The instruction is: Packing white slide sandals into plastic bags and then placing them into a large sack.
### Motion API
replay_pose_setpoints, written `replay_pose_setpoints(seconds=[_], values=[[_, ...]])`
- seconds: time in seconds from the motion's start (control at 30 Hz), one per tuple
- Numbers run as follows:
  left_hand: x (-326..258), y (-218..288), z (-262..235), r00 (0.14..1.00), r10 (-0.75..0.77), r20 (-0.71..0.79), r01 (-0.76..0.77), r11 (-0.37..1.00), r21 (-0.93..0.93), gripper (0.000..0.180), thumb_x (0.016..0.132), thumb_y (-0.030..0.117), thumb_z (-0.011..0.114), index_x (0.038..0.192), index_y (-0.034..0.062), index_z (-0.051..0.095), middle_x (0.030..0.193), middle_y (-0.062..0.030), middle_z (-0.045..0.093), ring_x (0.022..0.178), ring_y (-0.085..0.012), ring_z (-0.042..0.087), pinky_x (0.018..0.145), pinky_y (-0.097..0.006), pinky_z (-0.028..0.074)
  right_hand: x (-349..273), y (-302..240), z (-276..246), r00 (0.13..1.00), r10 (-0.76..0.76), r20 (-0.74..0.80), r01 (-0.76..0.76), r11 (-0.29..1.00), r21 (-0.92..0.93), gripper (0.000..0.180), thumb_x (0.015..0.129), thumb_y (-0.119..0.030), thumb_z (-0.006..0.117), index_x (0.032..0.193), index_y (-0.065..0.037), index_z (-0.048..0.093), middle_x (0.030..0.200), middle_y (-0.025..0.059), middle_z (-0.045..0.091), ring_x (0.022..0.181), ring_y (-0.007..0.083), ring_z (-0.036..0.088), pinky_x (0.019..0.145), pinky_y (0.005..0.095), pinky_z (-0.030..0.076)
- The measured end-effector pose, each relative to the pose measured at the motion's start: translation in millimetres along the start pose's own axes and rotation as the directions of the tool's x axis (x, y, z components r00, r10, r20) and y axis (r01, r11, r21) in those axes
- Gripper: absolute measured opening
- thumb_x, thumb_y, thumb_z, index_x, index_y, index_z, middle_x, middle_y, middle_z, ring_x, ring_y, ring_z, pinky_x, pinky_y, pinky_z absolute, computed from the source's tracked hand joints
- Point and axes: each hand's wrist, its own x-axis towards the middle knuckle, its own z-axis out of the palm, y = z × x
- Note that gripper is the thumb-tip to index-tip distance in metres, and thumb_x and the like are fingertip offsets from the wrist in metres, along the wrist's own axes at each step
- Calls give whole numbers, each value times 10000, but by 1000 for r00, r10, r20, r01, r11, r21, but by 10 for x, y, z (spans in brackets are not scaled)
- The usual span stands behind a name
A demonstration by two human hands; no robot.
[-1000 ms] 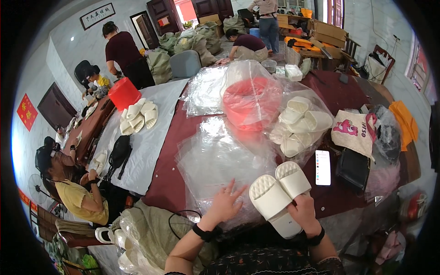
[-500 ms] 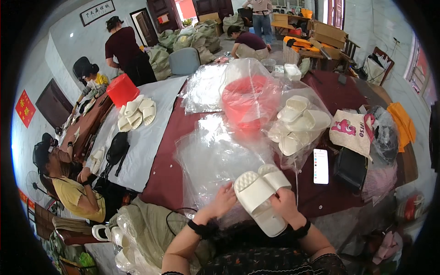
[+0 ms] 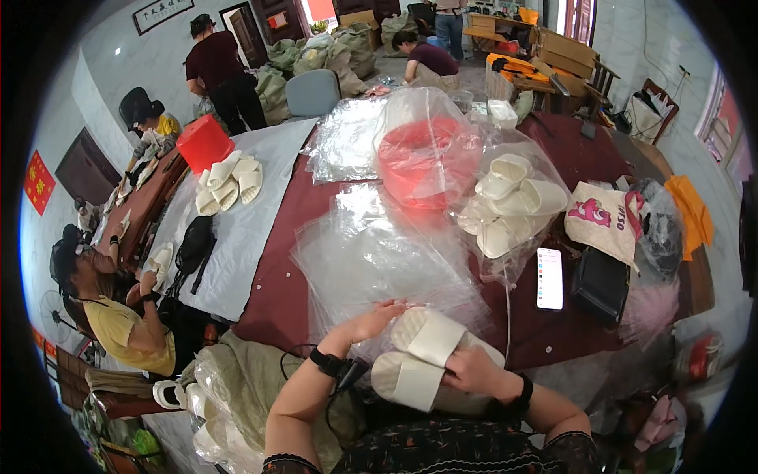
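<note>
A pair of cream slippers [image 3: 417,378] is in my right hand [image 3: 477,371], whose fingers are tucked round the straps. The two slippers lie side by side, toes to the left, just over the near table edge. Beyond them, my left hand [image 3: 377,319] lies with outstretched fingers along the near edge of a stack of clear plastic bags [image 3: 371,249]. Its fingertips come close to the upper slipper's toe; whether they touch it I cannot tell. Farther right, more cream slippers [image 3: 505,229] sit inside a clear bag.
A red tub [image 3: 426,162] under clear plastic stands past the bags. On the right are a lit phone [image 3: 549,278], a black bag [image 3: 600,283] and a printed pouch [image 3: 598,217]. Leftward, slippers [image 3: 229,182] lie by a red bucket [image 3: 204,144]. A seated co-worker [image 3: 130,336] handles a slipper.
The slippers have swung from toes pointing away to toes pointing left, and come lower. My left hand has moved from beside them onto the bag stack's near edge.
</note>
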Motion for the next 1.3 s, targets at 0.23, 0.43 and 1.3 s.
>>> replay_pose_setpoints(seconds=[0.23,0.43,1.3], values=[[-155,161,51,986,163,-17,-163,987,-13,504,1038,319,194,1497,137,294,1535,-158,275,1432,-299,189,1172,-395,137,5,197,-91,972,218,-83,-227,967,-116,217,769,-235,671,855,-40,630,741,145,630,683,328,632,601,432,500],[-238,376,412,920,298,-255,-75,772,632,464,1013,311,272,1468,270,359,1579,-116,164,1433,-444,80,1142,-570,67,78,140,-56,956,230,-181,-253,961,-114,235,794,-253,644,764,-24,598,679,159,611,675,340,624,596,450,491],[-571,571,343,724,652,-224,-523,731,439,651,854,455,630,1386,112,476,1491,-195,327,1393,-421,250,1133,-502,225,827,442,384,986,14,-169,-8,999,39,594,819,-212,651,1326,21,450,1268,234,490,1140,405,482,910,449,436]])
